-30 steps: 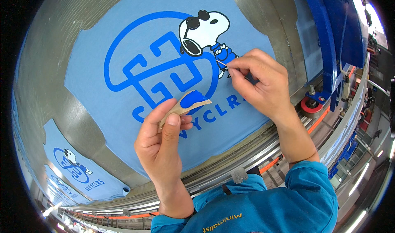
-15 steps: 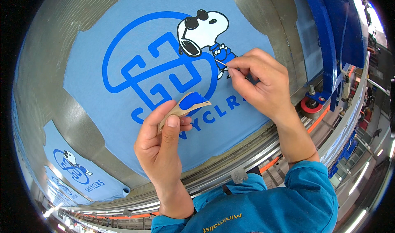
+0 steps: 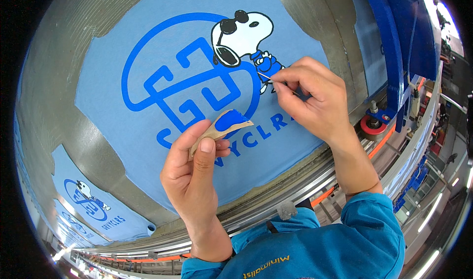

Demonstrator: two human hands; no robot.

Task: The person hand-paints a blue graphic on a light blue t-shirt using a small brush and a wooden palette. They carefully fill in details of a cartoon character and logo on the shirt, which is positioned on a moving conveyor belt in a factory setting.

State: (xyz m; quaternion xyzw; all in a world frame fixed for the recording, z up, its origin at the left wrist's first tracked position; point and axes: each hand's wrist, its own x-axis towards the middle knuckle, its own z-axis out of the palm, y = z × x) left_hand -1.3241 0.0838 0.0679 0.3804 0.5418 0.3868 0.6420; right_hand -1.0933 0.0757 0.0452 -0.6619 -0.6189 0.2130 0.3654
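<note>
A light blue fabric panel (image 3: 106, 77) lies flat on the grey table, printed with a darker blue emblem, lettering and a white cartoon dog (image 3: 258, 30) in dark glasses. My right hand (image 3: 313, 97) pinches a thin, needle-like pick (image 3: 264, 75). Its tip is at the dog's blue clothing, beside the emblem's curve; whether it touches I cannot tell. Over the lower part of the print my left hand (image 3: 194, 165) grips a folded piece of tan card (image 3: 211, 132), thumb on top. Wet-looking blue paint (image 3: 231, 120) covers the card's far end. Both hands hide some of the lettering.
More printed blue panels (image 3: 93, 200) lie along the grey table (image 3: 54, 97) to the left. At the right stands a blue metal frame (image 3: 394, 42), with a red roller wheel (image 3: 373, 127) below it. A metal rail (image 3: 256, 207) runs along the table's near edge.
Both hands keep almost the same place and grip. The fabric and its print appear shifted very slightly up and left in the picture.
</note>
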